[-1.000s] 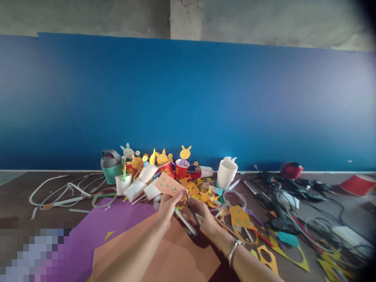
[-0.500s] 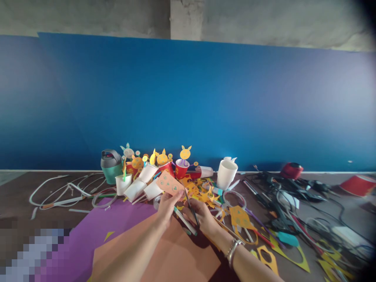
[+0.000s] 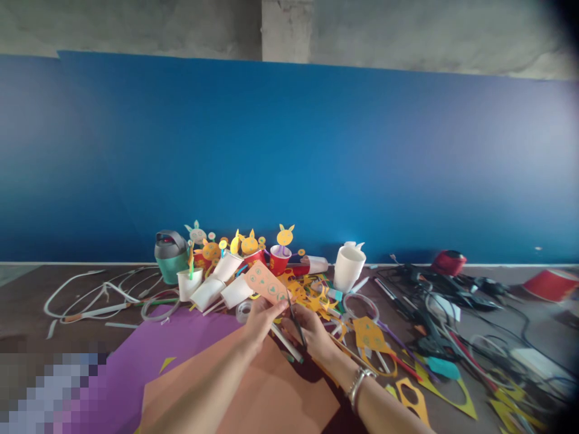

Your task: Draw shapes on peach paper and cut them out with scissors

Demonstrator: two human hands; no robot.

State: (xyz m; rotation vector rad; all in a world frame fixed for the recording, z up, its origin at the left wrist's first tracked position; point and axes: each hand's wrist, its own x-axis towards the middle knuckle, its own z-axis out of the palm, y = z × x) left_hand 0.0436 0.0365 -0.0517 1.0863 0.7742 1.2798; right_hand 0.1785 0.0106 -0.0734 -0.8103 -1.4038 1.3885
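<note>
My left hand (image 3: 259, 322) pinches a small piece of orange paper (image 3: 266, 283) with green drawings on it. In my right hand (image 3: 312, 334) is a pair of dark scissors (image 3: 296, 322), its blades meeting the right end of that paper. A white marker with a dark green end (image 3: 288, 345) lies below and between the hands. Underneath my forearms a large orange sheet (image 3: 253, 392) overlaps a purple sheet (image 3: 181, 337). Just beyond the hands is a heap of yellow paper scraps (image 3: 316, 295).
Behind the hands are white paper cups (image 3: 208, 292) and a red cup (image 3: 280, 262) bearing a yellow animal cutout (image 3: 284, 236). A white cup (image 3: 350, 268) stands right of them. At far left sit a teal container (image 3: 172, 256) and white cables (image 3: 108, 295); black cables (image 3: 452, 337) tangle at right.
The orange paper has turned slightly in my left hand, its far end tilting up and to the right. The scissors have shifted slightly with the paper's edge.
</note>
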